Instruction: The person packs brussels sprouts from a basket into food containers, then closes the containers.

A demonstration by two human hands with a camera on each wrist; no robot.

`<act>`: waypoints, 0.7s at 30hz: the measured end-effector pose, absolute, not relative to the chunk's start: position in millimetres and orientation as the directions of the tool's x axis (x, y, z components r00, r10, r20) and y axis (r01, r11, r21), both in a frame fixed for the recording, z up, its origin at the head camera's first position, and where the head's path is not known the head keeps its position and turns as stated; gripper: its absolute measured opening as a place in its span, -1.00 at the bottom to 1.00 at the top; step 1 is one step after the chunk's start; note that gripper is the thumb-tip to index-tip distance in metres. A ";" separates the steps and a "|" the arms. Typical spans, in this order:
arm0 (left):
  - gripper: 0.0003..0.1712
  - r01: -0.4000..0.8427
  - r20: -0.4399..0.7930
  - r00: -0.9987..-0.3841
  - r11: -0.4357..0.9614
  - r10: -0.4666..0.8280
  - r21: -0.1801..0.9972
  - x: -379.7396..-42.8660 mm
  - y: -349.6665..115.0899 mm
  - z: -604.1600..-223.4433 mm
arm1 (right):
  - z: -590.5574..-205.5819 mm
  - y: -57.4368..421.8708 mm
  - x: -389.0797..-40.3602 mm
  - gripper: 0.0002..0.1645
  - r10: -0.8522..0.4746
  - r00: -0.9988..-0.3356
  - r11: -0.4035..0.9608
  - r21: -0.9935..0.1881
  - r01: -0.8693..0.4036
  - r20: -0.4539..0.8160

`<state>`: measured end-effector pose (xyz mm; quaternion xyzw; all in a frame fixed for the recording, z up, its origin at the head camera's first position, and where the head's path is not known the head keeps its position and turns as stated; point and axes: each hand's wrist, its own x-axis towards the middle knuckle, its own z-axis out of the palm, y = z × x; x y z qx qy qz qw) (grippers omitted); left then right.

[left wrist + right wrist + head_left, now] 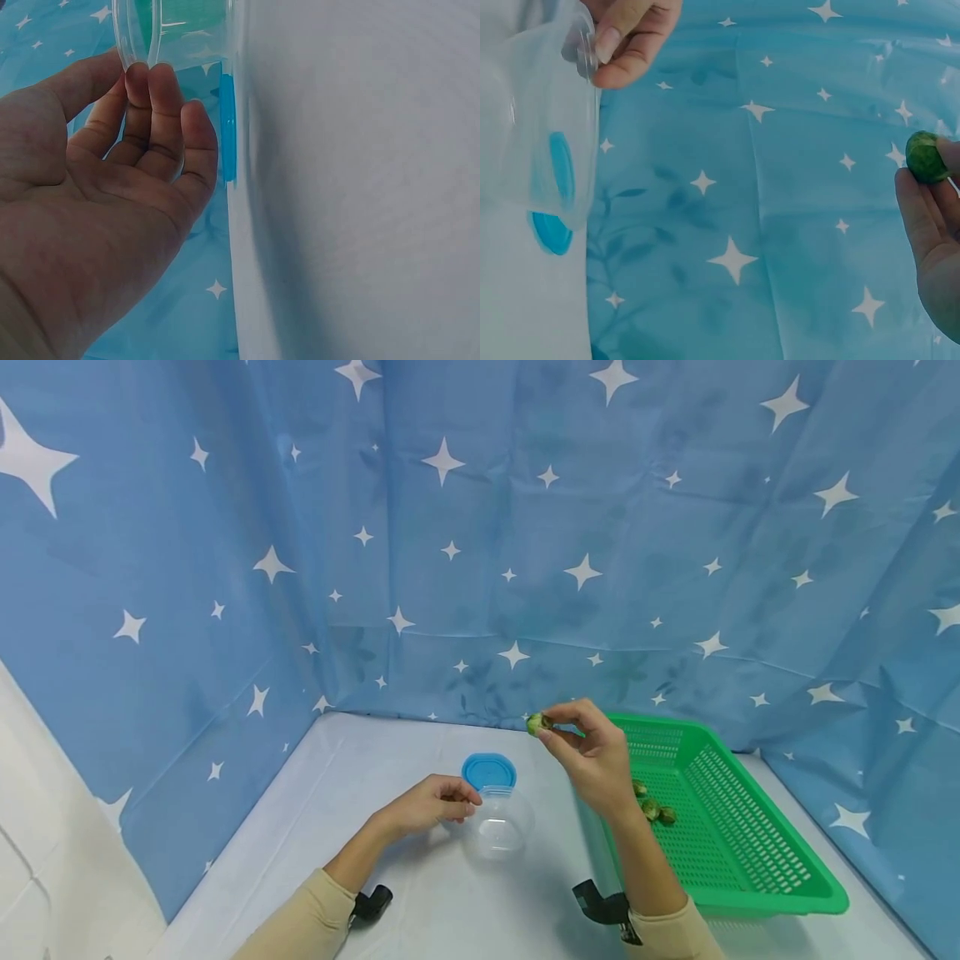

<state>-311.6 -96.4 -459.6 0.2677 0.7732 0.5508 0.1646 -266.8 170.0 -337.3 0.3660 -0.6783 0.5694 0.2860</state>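
1. The table [337, 789] has its far edge along the starry blue curtain [480, 593]; white surface stretches from the tub to the slanting left edge, and the green basket [759, 822] sits near the right edge.
2. Right of centre, the right hand [597, 758] pinches one Brussels sprout [536, 724] between thumb and fingers, raised above the table between tub and basket.
3. At lower centre, the left hand [431, 802] grips the rim of one clear plastic tub [498, 835].
4. One blue lid [489, 772] lies just beyond the tub.
5. At least three more sprouts [651, 810] lie in the basket's left part, partly behind the right forearm.
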 end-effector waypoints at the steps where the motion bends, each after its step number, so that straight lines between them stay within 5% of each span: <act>1: -0.67 0.233 0.041 -0.802 0.249 0.597 0.940 -311.9 -96.5 -459.9 | -338.9 169.2 -267.5 -0.73 -0.174 -0.571 0.087 -0.565 -0.820 0.802; 21: -0.67 0.223 0.035 -0.802 0.244 0.597 0.944 -312.9 -98.4 -460.3 | -363.2 158.5 -272.3 -0.75 -0.224 -0.650 0.182 -0.624 -0.760 0.726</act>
